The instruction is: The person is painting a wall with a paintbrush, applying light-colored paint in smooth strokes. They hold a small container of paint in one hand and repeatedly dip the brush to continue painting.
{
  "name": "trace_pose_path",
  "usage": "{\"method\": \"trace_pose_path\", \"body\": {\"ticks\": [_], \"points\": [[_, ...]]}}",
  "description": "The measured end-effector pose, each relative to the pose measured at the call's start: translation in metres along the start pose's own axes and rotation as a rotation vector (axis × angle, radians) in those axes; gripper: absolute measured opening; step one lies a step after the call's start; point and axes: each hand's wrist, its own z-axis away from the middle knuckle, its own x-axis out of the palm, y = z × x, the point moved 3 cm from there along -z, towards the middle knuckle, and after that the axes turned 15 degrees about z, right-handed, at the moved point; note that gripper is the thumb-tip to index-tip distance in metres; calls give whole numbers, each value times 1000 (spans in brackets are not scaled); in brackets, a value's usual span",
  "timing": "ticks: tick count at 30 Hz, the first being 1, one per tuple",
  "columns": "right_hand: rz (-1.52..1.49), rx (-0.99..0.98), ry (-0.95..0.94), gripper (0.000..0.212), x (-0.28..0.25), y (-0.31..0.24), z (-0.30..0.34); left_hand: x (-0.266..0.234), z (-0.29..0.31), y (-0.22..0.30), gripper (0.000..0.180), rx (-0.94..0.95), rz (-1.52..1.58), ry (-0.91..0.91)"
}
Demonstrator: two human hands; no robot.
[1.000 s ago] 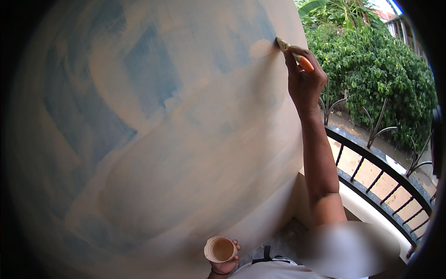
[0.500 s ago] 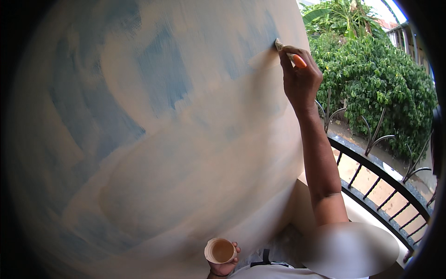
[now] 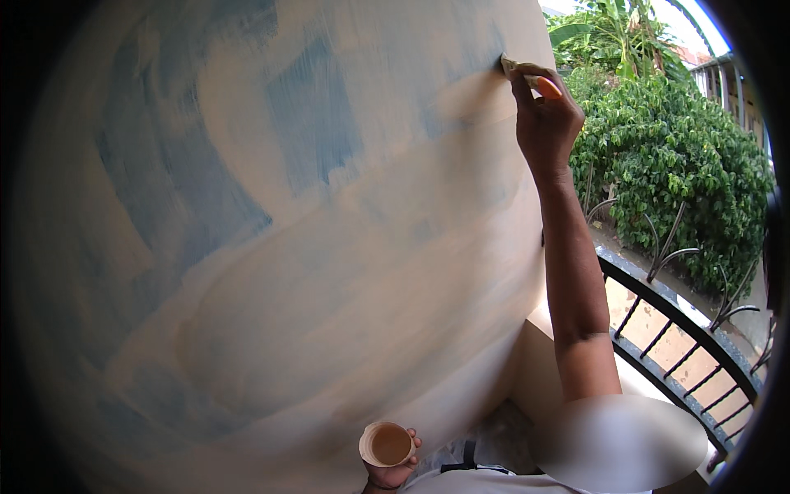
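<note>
A paintbrush (image 3: 546, 87) with an orange handle end is pinched in my right hand (image 3: 550, 123), raised at the upper right. Its bristle tip touches the wall (image 3: 362, 272) close to the wall's right edge. Broad blue strokes and streaks cover much of the pale, beige-white wall. Low at the bottom, my left hand (image 3: 390, 476) is wrapped round a small pale cup (image 3: 368, 445) from below and the right side. Brownish liquid shows inside the cup, which is tilted so its opening faces up toward me.
To the right runs a curved black metal railing (image 3: 658, 296) with twisted bars and forked metal prongs along it. Beyond it stand a leafy green bush (image 3: 675, 156) and a banana-like plant (image 3: 617, 33). A low pale ledge (image 3: 539, 362) meets the wall near my right elbow.
My right hand and the paintbrush have moved up and slightly right along the wall. The wall and railing have shifted a little in view. My left hand still holds the cup.
</note>
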Motion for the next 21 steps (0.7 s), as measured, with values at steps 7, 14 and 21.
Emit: {"method": "trace_pose_path", "body": {"ticks": [7,14,21], "points": [[-367,-186,-27,11,-20,-84,30,-2,7,3,65,42,-15,26],[-16,-82,-68,6,0,-19,-12,-2,-2,-1,65,4,29,-25],[-912,126,-359,12,-32,-104,29,3,-1,-8,61,36,69,-7]]}}
